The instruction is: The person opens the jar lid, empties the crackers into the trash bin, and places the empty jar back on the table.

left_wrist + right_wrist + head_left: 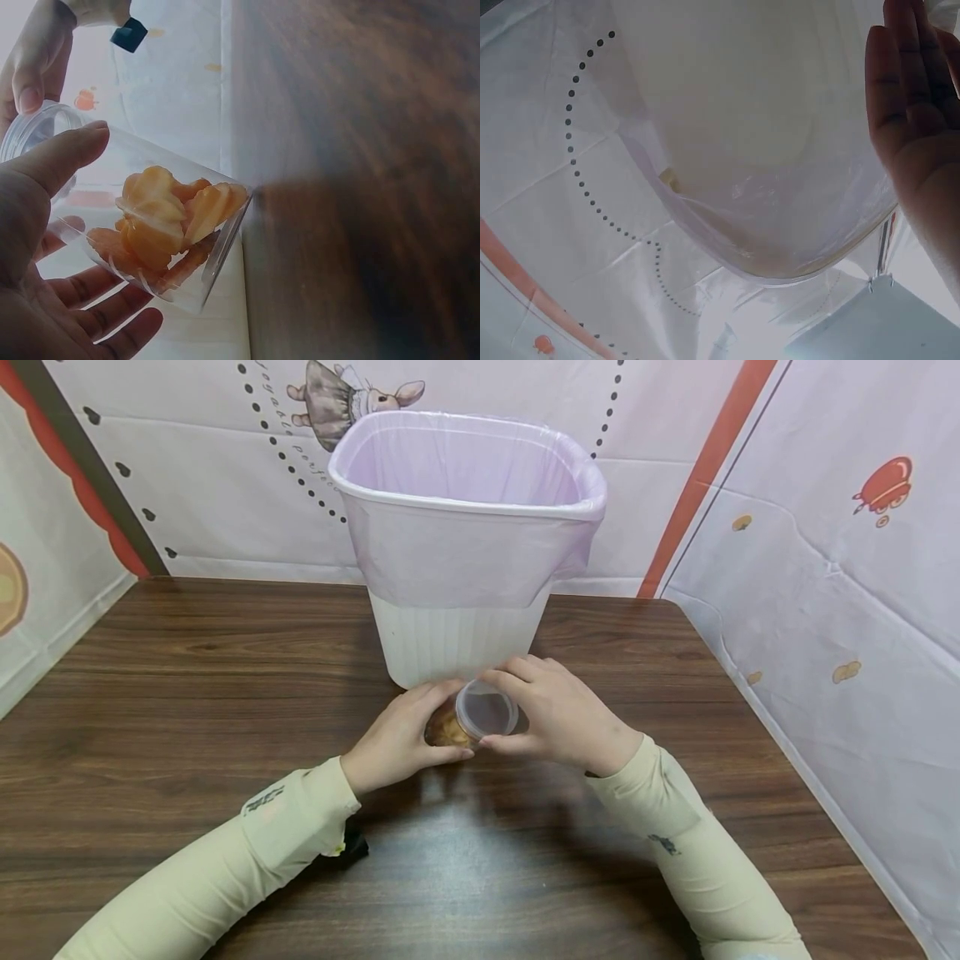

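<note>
A clear plastic jar (202, 292) is tilted over the wooden table, its round lid end (487, 710) turned up and toward the right. Inside lie several orange-yellow, ridged pieces of food (154, 214). My left hand (397, 735) grips the jar around its side, thumb on the near side. With thumb and fingers spread across the round end, my right hand (558, 714) holds the clear lid; the left wrist view has its thumb at the rim. In the right wrist view only part of the right hand (922, 127) appears, and the jar is hidden there.
Just behind the hands stands a white bin (457, 643) lined with a pale purple bag (465, 552). Printed cloth (810, 568) hangs around the brown wooden table (225, 677). A small black object (352, 850) shows under the left sleeve.
</note>
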Demonstrator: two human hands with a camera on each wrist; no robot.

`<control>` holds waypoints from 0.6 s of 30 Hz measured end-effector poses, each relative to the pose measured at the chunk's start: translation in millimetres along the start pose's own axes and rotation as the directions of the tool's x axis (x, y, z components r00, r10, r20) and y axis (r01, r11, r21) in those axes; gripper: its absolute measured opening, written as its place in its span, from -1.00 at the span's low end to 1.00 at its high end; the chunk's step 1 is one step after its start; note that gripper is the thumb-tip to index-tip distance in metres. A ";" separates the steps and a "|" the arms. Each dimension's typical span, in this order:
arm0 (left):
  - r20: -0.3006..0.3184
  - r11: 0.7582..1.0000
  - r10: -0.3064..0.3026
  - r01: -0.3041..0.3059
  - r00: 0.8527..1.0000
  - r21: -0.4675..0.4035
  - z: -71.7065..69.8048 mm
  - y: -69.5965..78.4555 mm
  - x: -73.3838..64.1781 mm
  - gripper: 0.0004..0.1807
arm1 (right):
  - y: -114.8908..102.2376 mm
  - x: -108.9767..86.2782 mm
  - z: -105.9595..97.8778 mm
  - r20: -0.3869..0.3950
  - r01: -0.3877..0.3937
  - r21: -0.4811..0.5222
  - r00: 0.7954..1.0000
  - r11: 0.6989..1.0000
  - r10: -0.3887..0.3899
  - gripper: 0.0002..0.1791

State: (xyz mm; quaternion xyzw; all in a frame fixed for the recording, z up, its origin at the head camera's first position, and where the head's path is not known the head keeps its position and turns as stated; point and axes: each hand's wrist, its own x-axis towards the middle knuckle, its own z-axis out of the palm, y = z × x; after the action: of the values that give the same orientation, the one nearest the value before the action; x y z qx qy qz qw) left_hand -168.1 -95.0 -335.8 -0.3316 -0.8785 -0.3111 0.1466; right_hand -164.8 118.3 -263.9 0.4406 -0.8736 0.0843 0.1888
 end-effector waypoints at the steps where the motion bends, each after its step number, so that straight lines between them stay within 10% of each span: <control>1: 0.000 1.000 0.002 -0.002 1.000 0.001 -0.2 0.1 -0.1 -0.21 | 0.5 -0.2 -0.2 0.000 0.008 0.002 1.000 1.000 -0.008 -0.35; 18: 0.012 0.999 0.035 -0.034 0.999 -0.006 0.3 -1.5 -0.3 -0.13 | 3.6 -1.2 -5.0 0.049 0.101 0.064 0.993 0.993 -0.105 -0.32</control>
State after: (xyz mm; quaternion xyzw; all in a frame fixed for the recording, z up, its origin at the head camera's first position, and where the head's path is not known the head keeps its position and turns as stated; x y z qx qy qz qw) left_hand -168.8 -95.9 -336.8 -0.3491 -0.8726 -0.3092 0.1454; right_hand -165.8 122.9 -259.8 0.4927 -0.8513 0.0897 0.1564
